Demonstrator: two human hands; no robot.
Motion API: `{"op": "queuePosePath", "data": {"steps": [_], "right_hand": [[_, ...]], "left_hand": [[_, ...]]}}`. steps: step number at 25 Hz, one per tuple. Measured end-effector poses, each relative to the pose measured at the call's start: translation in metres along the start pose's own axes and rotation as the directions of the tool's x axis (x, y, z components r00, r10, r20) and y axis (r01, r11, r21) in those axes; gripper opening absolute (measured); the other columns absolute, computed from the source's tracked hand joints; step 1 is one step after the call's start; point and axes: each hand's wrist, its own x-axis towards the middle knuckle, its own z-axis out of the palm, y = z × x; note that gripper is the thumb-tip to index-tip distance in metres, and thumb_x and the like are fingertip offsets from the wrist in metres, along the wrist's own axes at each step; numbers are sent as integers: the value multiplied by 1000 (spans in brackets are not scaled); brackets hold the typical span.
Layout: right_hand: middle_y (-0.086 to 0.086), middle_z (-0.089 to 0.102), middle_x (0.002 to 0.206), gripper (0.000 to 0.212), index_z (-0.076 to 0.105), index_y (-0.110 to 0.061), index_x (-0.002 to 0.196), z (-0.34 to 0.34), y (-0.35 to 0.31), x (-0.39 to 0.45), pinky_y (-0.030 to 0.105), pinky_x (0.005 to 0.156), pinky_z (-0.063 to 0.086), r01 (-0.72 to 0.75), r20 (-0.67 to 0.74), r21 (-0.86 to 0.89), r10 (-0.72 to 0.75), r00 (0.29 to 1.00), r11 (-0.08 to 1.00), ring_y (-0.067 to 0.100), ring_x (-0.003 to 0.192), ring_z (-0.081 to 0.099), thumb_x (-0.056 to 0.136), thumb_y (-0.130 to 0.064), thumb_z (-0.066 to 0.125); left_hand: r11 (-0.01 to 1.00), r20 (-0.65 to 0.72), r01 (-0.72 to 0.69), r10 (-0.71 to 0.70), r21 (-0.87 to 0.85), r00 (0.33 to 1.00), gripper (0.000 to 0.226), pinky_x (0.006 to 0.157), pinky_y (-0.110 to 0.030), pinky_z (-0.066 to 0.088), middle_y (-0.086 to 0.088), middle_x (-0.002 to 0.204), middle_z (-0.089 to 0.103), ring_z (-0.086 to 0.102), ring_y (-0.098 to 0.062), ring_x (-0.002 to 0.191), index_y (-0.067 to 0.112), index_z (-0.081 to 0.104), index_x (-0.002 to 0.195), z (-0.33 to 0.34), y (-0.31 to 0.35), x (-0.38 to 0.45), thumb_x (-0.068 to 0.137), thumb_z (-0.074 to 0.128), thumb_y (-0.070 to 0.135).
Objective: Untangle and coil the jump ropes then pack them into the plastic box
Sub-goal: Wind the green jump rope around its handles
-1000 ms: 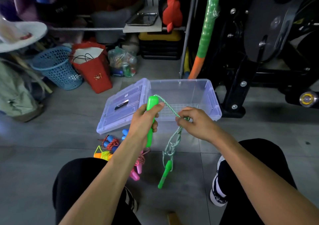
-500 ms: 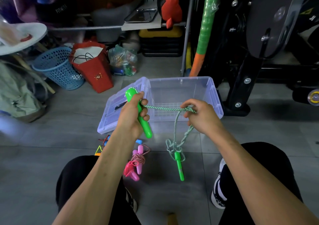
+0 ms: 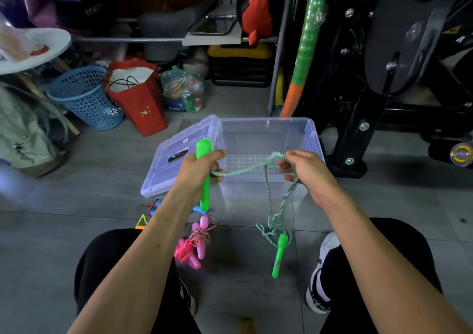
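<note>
Two hands untangling green jump rope [image 3: 245,171]: left hand [image 3: 198,168] grips one handle [image 3: 203,177], right hand [image 3: 304,171] pinches cord; next, free knot near dangling handle [image 3: 279,254].

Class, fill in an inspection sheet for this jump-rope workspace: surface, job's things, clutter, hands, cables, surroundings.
Surface: grey tiled floor.
Job's things: green rope stretched between the hands, its tangled end and second handle hanging; pink rope bundled on the floor; blue handles partly hidden; box open with no rope in it, lid leaning beside it.
Clutter: blue basket, red bag, bag of bottles.
Hands: left hand grips a green handle; right hand holds the rope.
Cables: black cord in the red bag.
Surroundings: black gym machine, shelf.
</note>
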Motion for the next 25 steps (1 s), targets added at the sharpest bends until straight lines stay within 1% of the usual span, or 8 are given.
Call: {"op": "queuePosePath", "data": {"steps": [3, 6, 11, 16, 18, 21, 23, 25], "right_hand": [[4, 59, 68, 29, 63, -5, 80, 6, -8, -5, 25, 58, 44, -62, 136, 218, 32, 990, 974, 14, 58, 52, 101, -15, 46], [-3, 49, 60, 32, 64, -7, 82, 11, -5, -9, 23, 53, 36, 67, 247, 27, -72, 966, 997, 9, 50, 40, 103, -24, 46], [-2, 53, 66, 15, 59, -21, 89, 3, 4, -9, 25, 51, 37, 309, 249, -306, -238, 939, 900, 10, 52, 44, 89, -33, 68], [-2, 67, 78, 24, 67, -19, 82, -7, 2, -7, 28, 66, 48, 402, 285, -388, -306, 908, 830, 9, 65, 58, 97, -33, 56], [-7, 61, 68, 36, 64, -19, 75, -9, -2, -8, 20, 62, 42, 321, 312, -352, -213, 926, 879, 2, 54, 50, 100, -39, 47], [-6, 40, 52, 44, 54, -10, 73, -18, -15, -7, 20, 50, 36, 236, 216, -154, -201, 956, 959, 4, 42, 38, 100, -43, 44], [-9, 33, 49, 46, 51, -12, 69, -30, -20, -5, 15, 45, 31, 328, 152, -298, -295, 943, 897, 2, 40, 32, 97, -49, 49], [-11, 40, 49, 51, 55, -11, 67, -39, -14, -2, 18, 47, 31, 343, 202, -537, -277, 939, 770, 4, 45, 37, 89, -56, 57]], "left_hand": [[938, 237, -128, 51, 322, 970, 15, 50, -22, 41, 9, 47, 45, 41, -11, 47, 20, 67, 74, 13, -4, -14, 75, 81, 24], [872, 358, -166, -11, 461, 934, 35, 44, -19, 32, 6, 46, 40, 38, -12, 44, 22, 55, 52, 27, -11, -24, 74, 82, 26], [918, 159, -80, 18, 389, 987, 36, 51, -27, 30, 1, 46, 40, 35, -15, 43, 18, 48, 58, 21, -17, -7, 70, 81, 19], [805, 219, -235, 133, 545, 967, 39, 45, -20, 33, 3, 51, 42, 37, -15, 45, 15, 48, 58, 9, -16, 0, 69, 85, 19], [737, 217, -323, 240, 593, 946, 34, 50, -21, 38, 6, 58, 50, 45, -13, 49, 17, 54, 59, 12, -15, -4, 69, 86, 22], [865, 156, -370, 336, 339, 929, 29, 57, -23, 46, -13, 65, 63, 56, -15, 56, -2, 64, 71, 11, 1, -9, 71, 85, 18], [886, 143, -333, 303, 323, 942, 28, 47, -21, 42, -11, 56, 58, 51, -15, 48, 2, 61, 64, 8, 4, -7, 72, 84, 16], [824, 189, -216, 135, 524, 973, 31, 43, -21, 36, -3, 50, 53, 43, -16, 45, 12, 56, 61, 7, -1, -6, 71, 85, 20]]}}
